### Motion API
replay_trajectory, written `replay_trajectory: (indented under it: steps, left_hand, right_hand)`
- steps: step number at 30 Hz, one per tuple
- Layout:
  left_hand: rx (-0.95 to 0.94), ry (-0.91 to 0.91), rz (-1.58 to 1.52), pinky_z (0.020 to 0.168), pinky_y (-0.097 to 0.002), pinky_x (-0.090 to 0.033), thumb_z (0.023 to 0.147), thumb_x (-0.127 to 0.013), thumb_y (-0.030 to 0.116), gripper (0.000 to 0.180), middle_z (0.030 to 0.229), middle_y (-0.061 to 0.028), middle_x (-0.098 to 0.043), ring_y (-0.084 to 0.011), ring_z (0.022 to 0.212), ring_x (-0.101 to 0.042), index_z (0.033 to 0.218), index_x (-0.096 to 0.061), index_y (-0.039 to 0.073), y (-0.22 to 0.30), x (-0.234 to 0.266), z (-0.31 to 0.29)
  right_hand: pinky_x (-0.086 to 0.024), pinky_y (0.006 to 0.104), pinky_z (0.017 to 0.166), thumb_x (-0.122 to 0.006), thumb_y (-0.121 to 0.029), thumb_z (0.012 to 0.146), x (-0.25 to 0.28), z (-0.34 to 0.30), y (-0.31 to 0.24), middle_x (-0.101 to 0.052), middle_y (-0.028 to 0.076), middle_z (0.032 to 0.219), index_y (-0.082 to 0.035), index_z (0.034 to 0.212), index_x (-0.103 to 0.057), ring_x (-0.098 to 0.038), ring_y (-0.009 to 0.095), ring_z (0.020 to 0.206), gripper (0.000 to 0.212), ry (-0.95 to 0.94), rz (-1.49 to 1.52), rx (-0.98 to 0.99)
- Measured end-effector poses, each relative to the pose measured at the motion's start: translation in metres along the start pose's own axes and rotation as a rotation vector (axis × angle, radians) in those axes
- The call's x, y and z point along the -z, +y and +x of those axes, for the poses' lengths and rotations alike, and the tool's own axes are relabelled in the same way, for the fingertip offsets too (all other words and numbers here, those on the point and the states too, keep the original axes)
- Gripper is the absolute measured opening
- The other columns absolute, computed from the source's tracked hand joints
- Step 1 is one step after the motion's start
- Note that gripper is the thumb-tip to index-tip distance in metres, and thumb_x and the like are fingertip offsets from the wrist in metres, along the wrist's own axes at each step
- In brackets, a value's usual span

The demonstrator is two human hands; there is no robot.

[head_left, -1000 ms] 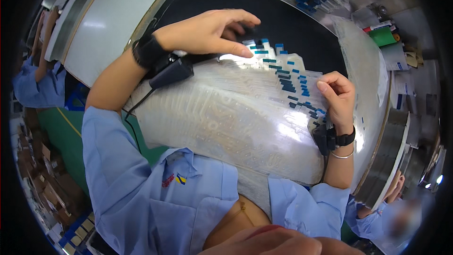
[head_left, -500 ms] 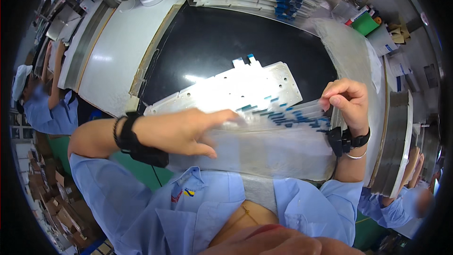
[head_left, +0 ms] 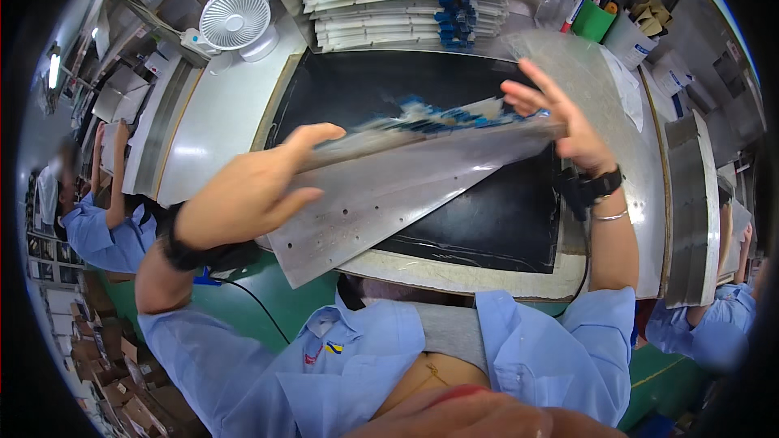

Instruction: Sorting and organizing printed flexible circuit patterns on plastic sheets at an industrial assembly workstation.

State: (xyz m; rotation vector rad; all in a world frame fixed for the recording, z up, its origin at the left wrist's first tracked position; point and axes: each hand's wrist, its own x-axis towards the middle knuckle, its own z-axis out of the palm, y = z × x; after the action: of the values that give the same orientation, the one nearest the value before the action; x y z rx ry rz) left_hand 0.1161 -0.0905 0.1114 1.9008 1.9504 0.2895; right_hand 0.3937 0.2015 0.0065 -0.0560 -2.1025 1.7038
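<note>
**Metal sheet lifted off the mat, both hands on it**

My left hand [head_left: 243, 195] lies flat along the near-left end of a long grey metal sheet [head_left: 389, 195], fingers stretched out together over its upper face and the thumb raised toward the far edge; I cannot tell whether anything curls underneath. My right hand [head_left: 560, 118] takes the far-right end with the fingers fanned wide, the palm pressed against the end of the sheet rather than closed around it. So neither hand is a tight fist: one is laid flat, the other splayed and bracing.

The sheet is tilted up off the black mat [head_left: 487, 227], its near corner hanging over the table's front edge above my shirt. Along its far edge runs a blurred strip of white card with blue pieces [head_left: 430, 113]; too smeared to tell more.

As I judge it, the lifting is done and the sheet is in mid-carry; it has not been set down anywhere, and that placing is what is left. A stack of similar white panels with blue parts [head_left: 406, 4] lies at the back of the bench, beside a small white fan [head_left: 235, 20]. A green tub [head_left: 592, 20] stands at the far right, and other people in blue shirts [head_left: 97, 227] work on either side
</note>
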Motion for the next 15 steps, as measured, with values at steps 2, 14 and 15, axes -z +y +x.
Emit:
replay_trajectory:
  steps: [2, 14, 15]
  left_hand:
    - [0.026, 0.082, 0.114, 0.074, -0.037, -0.049, 0.077, -0.07, 0.018, 0.057, 0.107, -0.0183, -0.059, -0.0324, 0.088, -0.062, 0.124, -0.043, 0.003, -0.01, -0.022, 0.014]
    - [-0.252, 0.485, 0.512, 0.056, -0.0294, -0.048, 0.07, -0.071, 0.036, 0.062, 0.08, -0.0089, -0.059, -0.0199, 0.068, -0.061, 0.113, -0.052, -0.004, 0.036, -0.079, 0.049]
    - [-0.175, 0.533, 0.538, 0.056, -0.0292, -0.048, 0.071, -0.071, 0.036, 0.06, 0.079, -0.0087, -0.059, -0.02, 0.068, -0.061, 0.111, -0.053, -0.004, 0.039, -0.08, 0.054]
  right_hand:
    - [-0.031, 0.0382, 0.105, -0.078, -0.056, 0.06, -0.014, 0.01, -0.004, -0.046, 0.019, 0.132, -0.006, 0.144, -0.021, -0.044, 0.026, 0.123, 0.113, 0.051, 0.039, -0.081]
    - [-0.044, 0.031, 0.091, -0.08, -0.012, 0.068, -0.079, 0.021, 0.022, -0.061, 0.011, 0.11, -0.003, 0.139, -0.03, -0.058, 0.015, 0.099, 0.088, 0.201, 0.294, 0.096]
    - [-0.044, 0.0311, 0.091, -0.079, -0.014, 0.071, -0.079, 0.02, 0.025, -0.061, 0.01, 0.109, -0.003, 0.138, -0.031, -0.057, 0.015, 0.1, 0.083, 0.295, 0.383, 0.174]
